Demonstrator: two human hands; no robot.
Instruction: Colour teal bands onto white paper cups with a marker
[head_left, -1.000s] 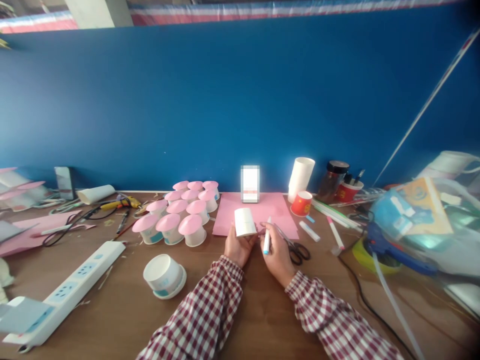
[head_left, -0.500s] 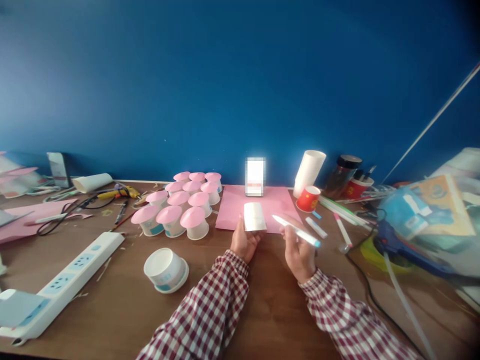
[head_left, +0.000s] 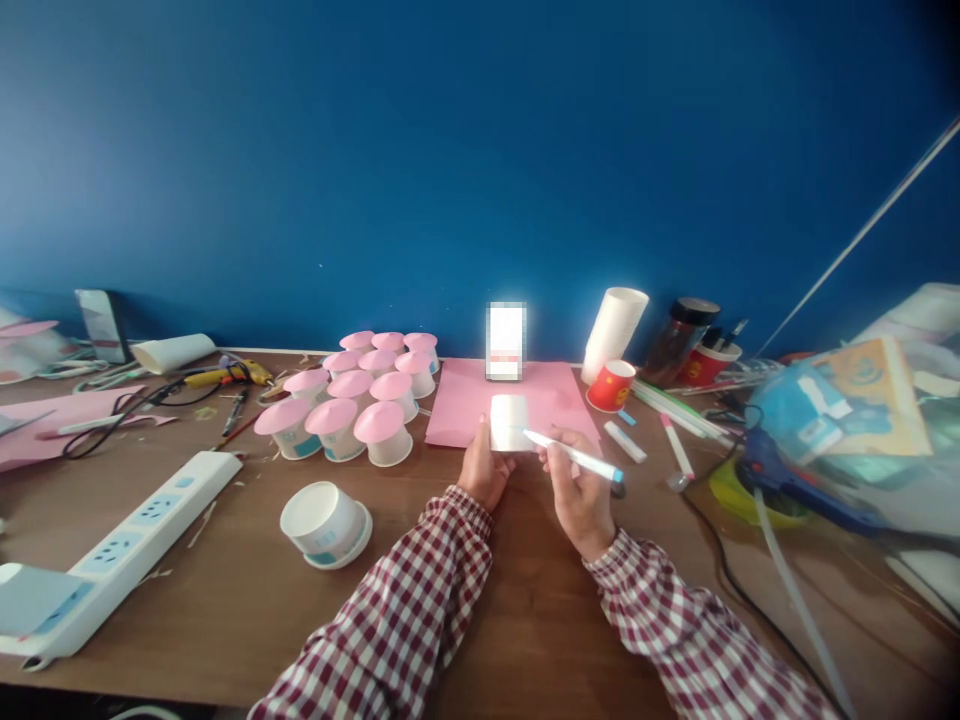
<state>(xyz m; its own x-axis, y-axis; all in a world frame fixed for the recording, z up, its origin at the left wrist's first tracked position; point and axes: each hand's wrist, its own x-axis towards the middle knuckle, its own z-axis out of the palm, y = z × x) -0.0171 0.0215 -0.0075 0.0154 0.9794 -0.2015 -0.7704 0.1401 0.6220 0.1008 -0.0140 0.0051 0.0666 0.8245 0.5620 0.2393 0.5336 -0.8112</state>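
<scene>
My left hand [head_left: 484, 470] grips a small white paper cup [head_left: 509, 422] upside down above the wooden table [head_left: 247, 590]. My right hand [head_left: 576, 490] pinches a white marker with a blue end [head_left: 574, 455], its tip touching the cup's side. Both hands hover just in front of a pink paper sheet [head_left: 465, 405]. Black scissors lie partly hidden behind my right hand.
Several upside-down cups with pink tops [head_left: 352, 405] stand left of the sheet. A lone white cup [head_left: 324, 522] and a power strip [head_left: 120, 545] lie nearer left. A stack of cups [head_left: 615, 330], a red cup [head_left: 611, 385], markers [head_left: 679, 445] and a blue glue gun [head_left: 795, 480] crowd the right.
My right hand has swung the marker from pointing upward to lying across, then brought its tip against the cup. The left hand kept the cup in about the same spot.
</scene>
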